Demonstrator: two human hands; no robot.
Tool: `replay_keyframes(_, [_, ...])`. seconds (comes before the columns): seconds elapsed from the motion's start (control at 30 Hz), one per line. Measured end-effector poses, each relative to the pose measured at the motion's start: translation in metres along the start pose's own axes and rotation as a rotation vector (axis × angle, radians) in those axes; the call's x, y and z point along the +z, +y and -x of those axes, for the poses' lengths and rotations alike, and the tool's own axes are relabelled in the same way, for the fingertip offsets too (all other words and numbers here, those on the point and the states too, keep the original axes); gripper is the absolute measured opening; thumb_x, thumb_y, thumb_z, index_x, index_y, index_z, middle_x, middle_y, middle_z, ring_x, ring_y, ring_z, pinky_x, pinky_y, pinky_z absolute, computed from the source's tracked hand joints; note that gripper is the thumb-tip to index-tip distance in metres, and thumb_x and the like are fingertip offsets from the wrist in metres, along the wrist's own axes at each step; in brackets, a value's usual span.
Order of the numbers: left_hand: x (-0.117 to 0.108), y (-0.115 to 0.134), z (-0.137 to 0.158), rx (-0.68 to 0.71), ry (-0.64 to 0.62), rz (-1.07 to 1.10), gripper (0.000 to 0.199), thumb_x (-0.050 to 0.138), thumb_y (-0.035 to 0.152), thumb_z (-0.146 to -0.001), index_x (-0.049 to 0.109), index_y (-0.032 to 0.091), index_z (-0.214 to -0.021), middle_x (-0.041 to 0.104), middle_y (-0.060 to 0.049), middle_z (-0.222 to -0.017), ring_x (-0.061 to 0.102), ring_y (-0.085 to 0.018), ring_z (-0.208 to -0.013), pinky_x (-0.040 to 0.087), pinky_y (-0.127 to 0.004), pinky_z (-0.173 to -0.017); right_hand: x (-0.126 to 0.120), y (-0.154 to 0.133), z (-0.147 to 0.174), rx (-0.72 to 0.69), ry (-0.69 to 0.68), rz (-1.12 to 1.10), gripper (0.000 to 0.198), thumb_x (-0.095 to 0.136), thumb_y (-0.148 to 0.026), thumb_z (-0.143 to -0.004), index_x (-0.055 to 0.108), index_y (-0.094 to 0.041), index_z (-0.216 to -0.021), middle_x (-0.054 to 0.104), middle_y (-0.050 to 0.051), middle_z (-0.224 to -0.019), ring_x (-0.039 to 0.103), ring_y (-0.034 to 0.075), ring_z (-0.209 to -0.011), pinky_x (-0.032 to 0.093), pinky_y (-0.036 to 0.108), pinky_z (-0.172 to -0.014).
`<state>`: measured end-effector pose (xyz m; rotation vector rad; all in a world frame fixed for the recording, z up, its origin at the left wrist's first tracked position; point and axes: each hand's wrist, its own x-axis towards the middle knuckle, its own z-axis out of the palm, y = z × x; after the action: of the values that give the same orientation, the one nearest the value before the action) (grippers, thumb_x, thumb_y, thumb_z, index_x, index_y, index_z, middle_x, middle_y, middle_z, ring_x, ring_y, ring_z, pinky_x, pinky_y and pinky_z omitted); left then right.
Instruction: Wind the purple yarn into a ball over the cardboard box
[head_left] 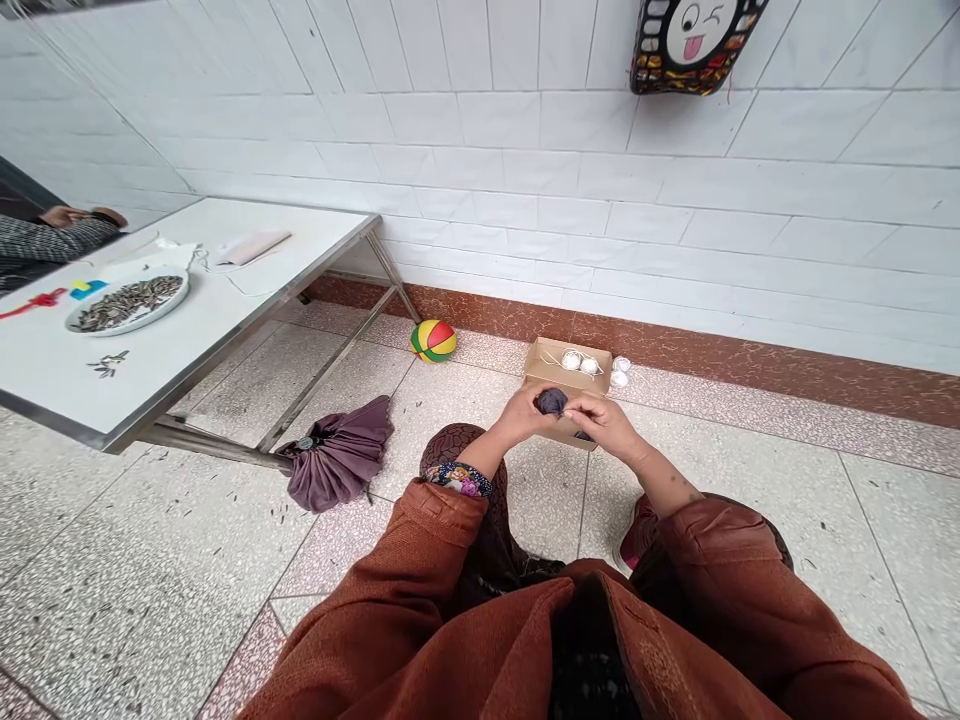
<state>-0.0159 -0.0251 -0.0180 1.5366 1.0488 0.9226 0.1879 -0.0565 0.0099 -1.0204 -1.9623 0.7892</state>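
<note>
Cupped in my left hand [525, 414] is a small ball of dark purple-grey yarn [553, 401]. My right hand [606, 424] is closed in a pinch at the ball's right edge; whatever lies between its fingertips is too small to make out. Both hands are over the near part of an open cardboard box [551, 356] on the floor. Inside the box, toward the back, lie white balls of string [572, 360] with loose strands. A bit of dark material shows in the box under my right hand.
More small white balls [620, 372] sit right of the box. A striped ball [433, 341] and a folded purple umbrella [341, 455] lie left. On a white table [247, 285] stands a plate of sunflower seeds [131, 303]; another person's sleeve [60, 238] is behind. A black basket [694, 45] hangs above.
</note>
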Motion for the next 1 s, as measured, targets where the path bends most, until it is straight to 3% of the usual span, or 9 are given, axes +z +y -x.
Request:
replay_keyframes(0.13, [0.0, 0.007, 0.007, -0.017, -0.332, 0.175, 0.07, 0.084, 0.028, -0.07, 0.061, 0.022, -0.135, 0.068, -0.009, -0.116, 0.064, -0.023, -0.104, 0.049, -0.04, -0.093, -0.005, 0.009, -0.006, 0.061, 0.166, -0.011, 0.023, 0.062, -0.04, -0.094, 0.071, -0.023, -0.084, 0.068, 0.005, -0.081, 0.062, 0.021, -0.079, 0.049, 0.035, -0.076])
replay_keyframes(0.23, [-0.002, 0.018, 0.011, -0.044, -0.437, 0.353, 0.09, 0.086, 0.03, -0.073, 0.043, 0.029, -0.152, 0.068, -0.007, -0.115, 0.066, -0.02, -0.098, 0.05, -0.035, -0.086, -0.001, 0.021, -0.008, 0.164, 0.236, -0.034, 0.025, 0.062, -0.044, -0.091, 0.069, -0.023, -0.081, 0.066, 0.004, -0.078, 0.059, 0.021, -0.074, 0.048, 0.034, -0.071])
replay_keyframes(0.3, [-0.004, 0.024, 0.012, -0.065, -0.463, 0.454, 0.088, 0.086, 0.031, -0.074, 0.044, 0.031, -0.151, 0.067, -0.008, -0.117, 0.066, -0.019, -0.096, 0.051, -0.034, -0.083, 0.004, 0.027, -0.007, 0.237, 0.228, -0.054, 0.027, 0.06, -0.045, -0.09, 0.066, -0.022, -0.078, 0.065, 0.003, -0.075, 0.058, 0.02, -0.071, 0.047, 0.032, -0.068])
replay_keyframes(0.47, [-0.007, 0.028, 0.011, -0.101, -0.302, 0.61, 0.056, 0.088, 0.031, -0.072, 0.065, 0.021, -0.122, 0.067, -0.01, -0.117, 0.064, -0.02, -0.1, 0.052, -0.035, -0.087, 0.013, 0.033, -0.003, 0.277, 0.155, 0.005, 0.021, 0.059, -0.039, -0.087, 0.063, -0.022, -0.076, 0.066, 0.004, -0.076, 0.058, 0.02, -0.071, 0.045, 0.032, -0.068])
replay_keyframes(0.6, [-0.008, 0.023, 0.007, -0.096, -0.128, 0.646, 0.057, 0.088, 0.026, -0.067, 0.064, 0.021, -0.118, 0.067, -0.006, -0.114, 0.062, -0.017, -0.098, 0.049, -0.031, -0.088, 0.014, 0.029, -0.002, 0.242, 0.132, 0.069, 0.021, 0.058, -0.038, -0.09, 0.066, -0.022, -0.08, 0.068, 0.005, -0.079, 0.06, 0.021, -0.073, 0.047, 0.033, -0.071])
replay_keyframes(0.77, [-0.008, 0.016, 0.003, -0.049, 0.026, 0.481, 0.058, 0.085, 0.025, -0.067, 0.063, 0.019, -0.12, 0.069, -0.006, -0.113, 0.062, -0.018, -0.104, 0.044, -0.035, -0.101, 0.012, 0.009, 0.003, 0.057, -0.071, 0.018, 0.025, 0.058, -0.042, -0.096, 0.071, -0.023, -0.088, 0.07, 0.004, -0.083, 0.062, 0.019, -0.075, 0.048, 0.032, -0.072])
replay_keyframes(0.87, [-0.006, 0.015, 0.003, -0.058, -0.028, 0.312, 0.059, 0.085, 0.027, -0.065, 0.065, 0.019, -0.121, 0.068, -0.007, -0.116, 0.062, -0.021, -0.105, 0.044, -0.039, -0.102, 0.006, -0.001, 0.002, 0.007, -0.092, -0.049, 0.026, 0.061, -0.045, -0.097, 0.073, -0.023, -0.09, 0.07, 0.004, -0.085, 0.064, 0.019, -0.077, 0.05, 0.033, -0.074])
replay_keyframes(1.0, [-0.002, 0.017, 0.006, -0.067, -0.177, 0.272, 0.057, 0.086, 0.032, -0.068, 0.069, 0.02, -0.121, 0.068, -0.009, -0.12, 0.062, -0.024, -0.111, 0.043, -0.043, -0.104, -0.003, -0.001, -0.004, 0.056, 0.104, -0.09, 0.027, 0.062, -0.047, -0.096, 0.074, -0.024, -0.089, 0.07, 0.005, -0.085, 0.064, 0.021, -0.082, 0.051, 0.036, -0.079])
